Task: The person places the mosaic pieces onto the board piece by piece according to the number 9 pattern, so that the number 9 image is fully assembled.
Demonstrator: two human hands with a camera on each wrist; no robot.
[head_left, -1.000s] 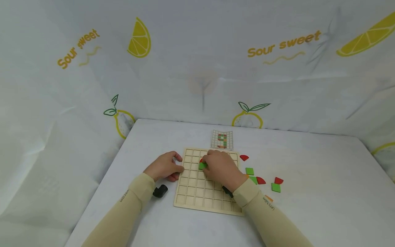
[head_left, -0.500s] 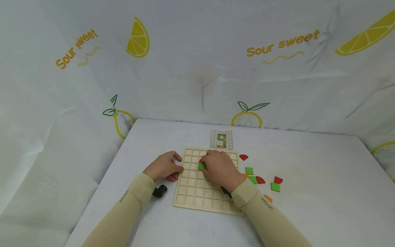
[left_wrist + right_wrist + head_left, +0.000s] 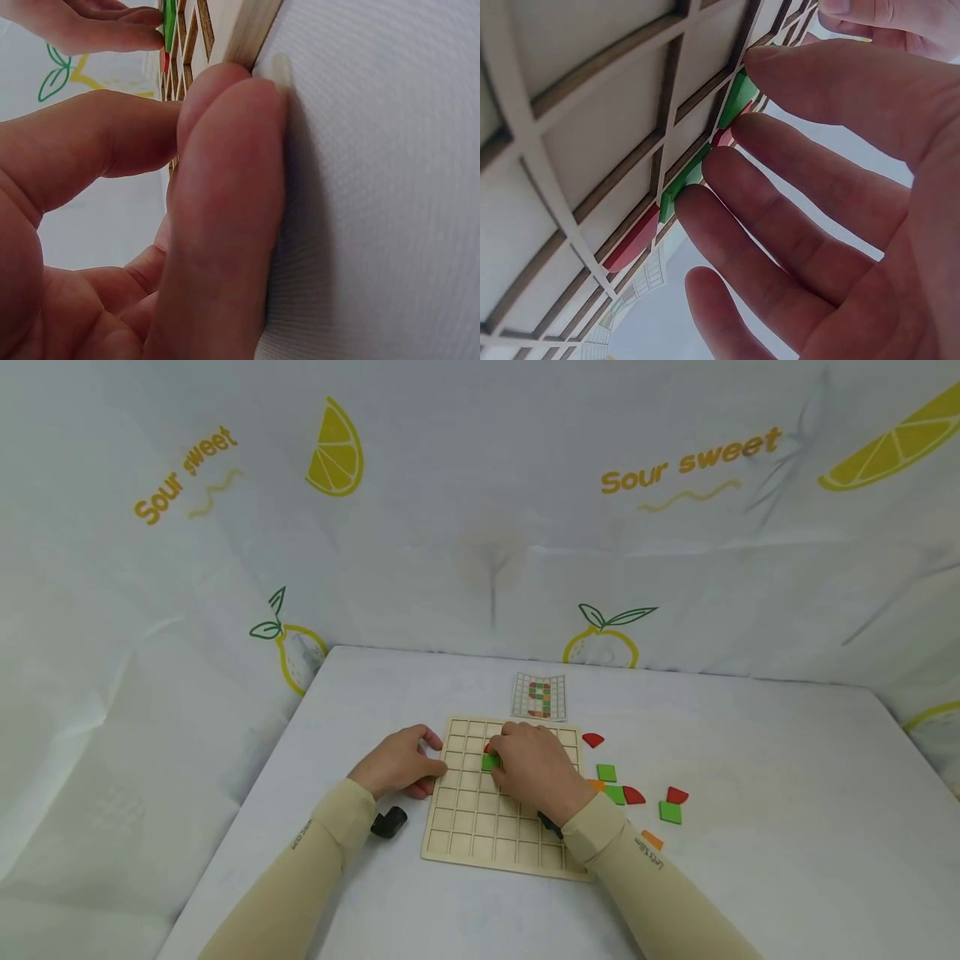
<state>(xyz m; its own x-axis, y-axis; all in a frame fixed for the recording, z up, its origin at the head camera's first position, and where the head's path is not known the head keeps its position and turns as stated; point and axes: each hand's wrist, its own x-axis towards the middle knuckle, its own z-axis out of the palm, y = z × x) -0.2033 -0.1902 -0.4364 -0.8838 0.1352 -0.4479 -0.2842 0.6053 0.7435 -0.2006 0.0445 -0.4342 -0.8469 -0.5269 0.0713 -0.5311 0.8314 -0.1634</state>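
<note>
A wooden grid board (image 3: 464,823) lies flat on the table. My left hand (image 3: 401,762) pinches its left edge; the left wrist view has a fingertip right at the board's side (image 3: 238,37) and the thumb beside it. Over the upper middle of the board is my right hand (image 3: 542,768), thumb and index finger at a green square tile (image 3: 490,762). In the right wrist view this green tile (image 3: 739,99) shows between thumb and index tip, beside a red piece (image 3: 721,137). Farther along the same view sit another green tile (image 3: 684,184) and a red quarter-round piece (image 3: 635,241).
A small pattern card (image 3: 539,697) lies behind the board. Right of it are loose pieces: red quarter-rounds (image 3: 593,740), green squares (image 3: 671,812) and an orange piece (image 3: 652,840). A black object (image 3: 390,822) is at my left wrist. A lemon-printed white cloth (image 3: 450,527) hangs behind.
Hardly anything differs. Both hands keep their places at the board, and the loose pieces lie where they were; the head view has shifted very slightly.
</note>
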